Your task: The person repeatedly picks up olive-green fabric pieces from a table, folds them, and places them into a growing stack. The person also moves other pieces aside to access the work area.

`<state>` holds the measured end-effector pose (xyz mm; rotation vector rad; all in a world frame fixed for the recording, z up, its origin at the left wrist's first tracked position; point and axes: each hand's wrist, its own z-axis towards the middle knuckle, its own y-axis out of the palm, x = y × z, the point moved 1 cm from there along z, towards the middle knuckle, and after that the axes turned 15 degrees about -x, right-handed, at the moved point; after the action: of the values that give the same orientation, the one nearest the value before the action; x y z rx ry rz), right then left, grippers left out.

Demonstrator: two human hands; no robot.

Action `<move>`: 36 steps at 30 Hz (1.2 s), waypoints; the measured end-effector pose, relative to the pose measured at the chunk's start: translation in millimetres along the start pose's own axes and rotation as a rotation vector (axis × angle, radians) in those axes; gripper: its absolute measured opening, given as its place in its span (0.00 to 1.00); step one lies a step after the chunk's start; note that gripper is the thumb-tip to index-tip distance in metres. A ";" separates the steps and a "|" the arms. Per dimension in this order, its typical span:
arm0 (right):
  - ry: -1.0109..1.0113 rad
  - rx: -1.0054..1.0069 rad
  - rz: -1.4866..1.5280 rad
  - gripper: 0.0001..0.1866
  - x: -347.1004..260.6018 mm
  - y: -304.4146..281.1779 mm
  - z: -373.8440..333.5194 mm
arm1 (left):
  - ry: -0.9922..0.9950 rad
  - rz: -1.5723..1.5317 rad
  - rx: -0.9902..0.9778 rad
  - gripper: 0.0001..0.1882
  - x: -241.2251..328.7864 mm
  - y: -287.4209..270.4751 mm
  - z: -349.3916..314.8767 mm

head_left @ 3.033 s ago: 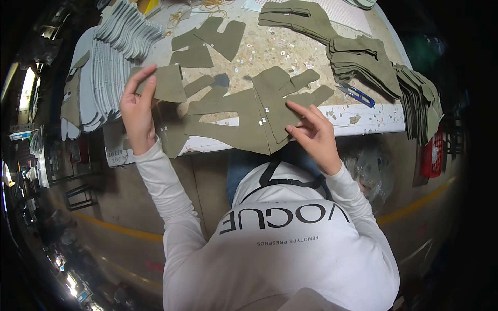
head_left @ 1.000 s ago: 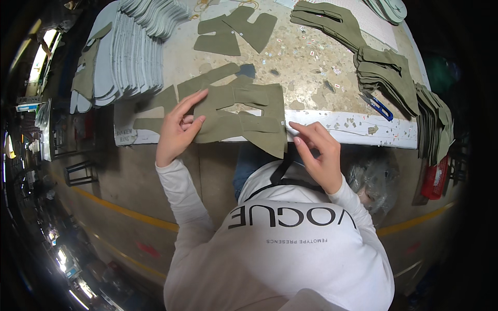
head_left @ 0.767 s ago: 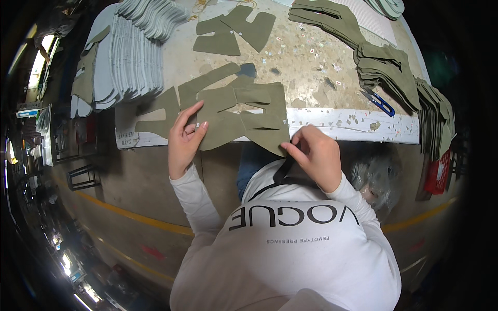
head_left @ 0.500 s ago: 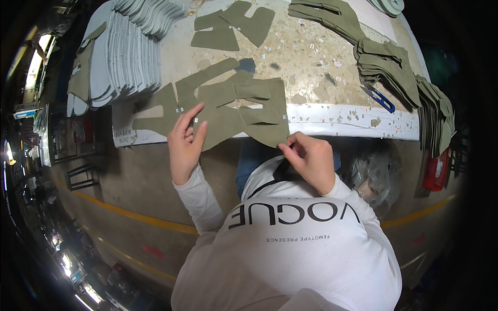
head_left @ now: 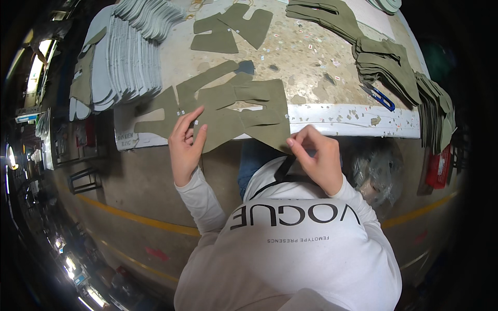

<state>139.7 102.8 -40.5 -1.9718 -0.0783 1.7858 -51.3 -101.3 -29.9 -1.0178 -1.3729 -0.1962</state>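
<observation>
An olive-green cut fabric piece (head_left: 218, 111) with slit-like openings lies at the table's near edge, its lower part hanging over. My left hand (head_left: 185, 147) rests on its left side, fingers extended and the thumb apart, beside small white stickers. At the right edge of the piece, my right hand (head_left: 319, 160) has thumb and forefinger pinched together close to the fabric's corner. Whatever is between those fingertips is too small to make out. More olive pieces (head_left: 155, 111) with cut-out notches lie partly beneath, to the left, and a dark blue-grey scrap (head_left: 246, 67) shows behind.
Tall stacks of pale grey pieces (head_left: 127, 62) stand at the left. Two olive pieces (head_left: 212, 33) lie farther back. Olive stacks (head_left: 384, 65) line the right, near blue thread snips (head_left: 381, 98). Stickers and scraps litter the table (head_left: 311, 67). A red basket (head_left: 438, 168) is below right.
My right hand has moved slightly right and up along the fabric's edge, its fingers still pinched. My left hand has stayed nearly in place on the fabric.
</observation>
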 end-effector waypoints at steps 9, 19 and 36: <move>-0.136 -0.196 0.067 0.28 1.4 -14.0 49.9 | 0.038 0.008 0.054 0.20 2.3 3.4 -0.7; -0.170 -0.207 0.367 0.31 -52.2 -120.9 33.1 | -0.012 -0.139 0.152 0.20 -5.8 13.1 -7.0; 0.021 -0.488 0.475 0.32 -11.7 -59.3 72.7 | -0.135 -0.089 0.140 0.14 -6.4 7.4 -23.8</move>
<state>84.8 173.3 -9.9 -2.5135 -0.0432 2.1999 -31.1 -116.1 -35.8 -0.8669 -1.5344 -0.0975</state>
